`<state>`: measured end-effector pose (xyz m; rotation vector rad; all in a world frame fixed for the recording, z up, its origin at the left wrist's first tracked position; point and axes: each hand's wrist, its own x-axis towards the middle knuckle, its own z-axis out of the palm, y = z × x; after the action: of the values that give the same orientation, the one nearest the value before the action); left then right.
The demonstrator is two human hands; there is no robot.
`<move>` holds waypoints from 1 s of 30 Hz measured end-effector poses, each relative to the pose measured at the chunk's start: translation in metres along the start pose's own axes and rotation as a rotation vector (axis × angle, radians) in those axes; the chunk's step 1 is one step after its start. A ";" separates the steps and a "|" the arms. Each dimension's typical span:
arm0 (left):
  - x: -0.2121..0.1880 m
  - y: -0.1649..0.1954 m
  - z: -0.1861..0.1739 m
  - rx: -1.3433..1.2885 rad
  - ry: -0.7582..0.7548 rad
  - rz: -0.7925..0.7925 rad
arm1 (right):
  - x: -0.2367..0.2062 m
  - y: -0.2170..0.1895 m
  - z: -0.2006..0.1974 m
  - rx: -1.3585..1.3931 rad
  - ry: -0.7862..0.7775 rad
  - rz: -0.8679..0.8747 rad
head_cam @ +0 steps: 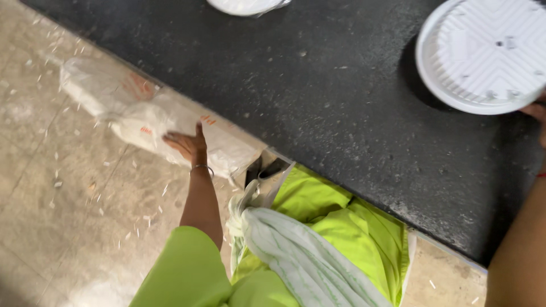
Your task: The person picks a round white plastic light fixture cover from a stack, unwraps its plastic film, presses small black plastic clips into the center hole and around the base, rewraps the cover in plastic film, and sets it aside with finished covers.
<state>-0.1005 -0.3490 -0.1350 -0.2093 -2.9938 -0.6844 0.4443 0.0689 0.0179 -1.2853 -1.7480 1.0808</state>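
Observation:
My left hand (186, 144) reaches down beside the black table, fingers spread, resting on a white plastic sack (170, 122) lying on the floor. A thin bangle circles that wrist. My right hand (537, 113) is at the right edge of the view, touching the rim of a round white ribbed plastic disc (483, 54) that lies on the black tabletop (318, 85). Only part of the right hand shows, so its grip is unclear.
Another white round piece (245, 5) peeks in at the table's far edge. The tiled floor (62, 216) is scattered with small white scraps. My bright green clothing and a white striped scarf (301, 256) fill the lower middle.

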 end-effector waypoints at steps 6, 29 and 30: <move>-0.023 0.006 0.041 0.216 -0.267 -0.213 | -0.002 -0.007 -0.009 0.065 0.082 0.006; -0.012 0.001 0.030 -0.847 -0.577 -0.730 | -0.009 -0.032 0.003 0.150 0.116 0.097; -0.009 0.003 0.024 -0.781 -0.479 -0.731 | -0.009 -0.033 0.002 0.158 0.109 0.093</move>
<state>-0.0915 -0.3371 -0.1567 0.8492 -2.9700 -2.1099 0.4326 0.0543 0.0471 -1.3121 -1.5045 1.1553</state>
